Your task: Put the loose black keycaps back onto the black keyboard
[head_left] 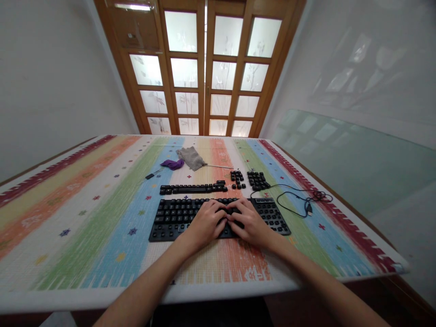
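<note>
A black keyboard point(173, 213) lies in front of me on the table. Its left and upper keys wear caps, while its bottom row and right-hand number block show bare key posts. My left hand point(209, 220) and my right hand point(247, 220) meet over its middle-right part. Fingers on both are bent and drawn together at the keys, with fingertips nearly touching; what lies between them is hidden. Behind the keyboard sit loose black keycaps: a long double row point(192, 188), a small cluster point(237, 179) and a number-pad block point(258, 180).
A striped tablecloth point(102, 227) covers the table. Toward the back lie a grey cloth point(191, 157), a purple bundle point(172, 164), a thin stick point(220, 166) and a small black tag-like piece point(149, 176). The keyboard's coiled USB cable point(303, 200) rests at right. Beyond stand wood-framed glass doors point(207, 68).
</note>
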{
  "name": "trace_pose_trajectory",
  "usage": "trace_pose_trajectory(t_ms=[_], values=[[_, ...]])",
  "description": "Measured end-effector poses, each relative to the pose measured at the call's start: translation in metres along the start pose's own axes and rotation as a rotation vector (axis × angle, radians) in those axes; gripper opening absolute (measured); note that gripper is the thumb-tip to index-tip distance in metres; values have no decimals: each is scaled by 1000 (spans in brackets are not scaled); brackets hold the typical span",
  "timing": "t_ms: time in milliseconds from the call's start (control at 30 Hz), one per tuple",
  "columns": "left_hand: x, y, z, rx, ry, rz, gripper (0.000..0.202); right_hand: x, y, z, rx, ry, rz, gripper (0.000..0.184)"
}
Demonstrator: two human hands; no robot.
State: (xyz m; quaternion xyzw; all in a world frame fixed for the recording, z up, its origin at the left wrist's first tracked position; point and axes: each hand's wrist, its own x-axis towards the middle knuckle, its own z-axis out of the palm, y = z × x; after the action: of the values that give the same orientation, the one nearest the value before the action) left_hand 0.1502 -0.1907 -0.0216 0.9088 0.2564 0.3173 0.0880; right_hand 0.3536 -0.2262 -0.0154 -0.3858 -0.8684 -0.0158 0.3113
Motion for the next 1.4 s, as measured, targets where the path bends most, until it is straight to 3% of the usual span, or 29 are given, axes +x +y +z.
trace_pose_trajectory(t_ms=[233,400,633,800,933,1400], values=[[0,2,1,63,-12,52,11,0,5,4,81,-24,36,10],[-8,7,0,75,-24,22,17,10,10,-5,133,-47,-12,11],[-12,10,4,181,-95,38,45,47,59,-3,69,112,67,13],[-14,8,10,253,-114,59,47,73,101,12,-35,-11,175,14],[-15,6,13,261,-110,66,49,87,120,22,-50,-97,282,22],[-15,7,14,229,-84,38,48,95,133,31,-65,-160,295,22]])
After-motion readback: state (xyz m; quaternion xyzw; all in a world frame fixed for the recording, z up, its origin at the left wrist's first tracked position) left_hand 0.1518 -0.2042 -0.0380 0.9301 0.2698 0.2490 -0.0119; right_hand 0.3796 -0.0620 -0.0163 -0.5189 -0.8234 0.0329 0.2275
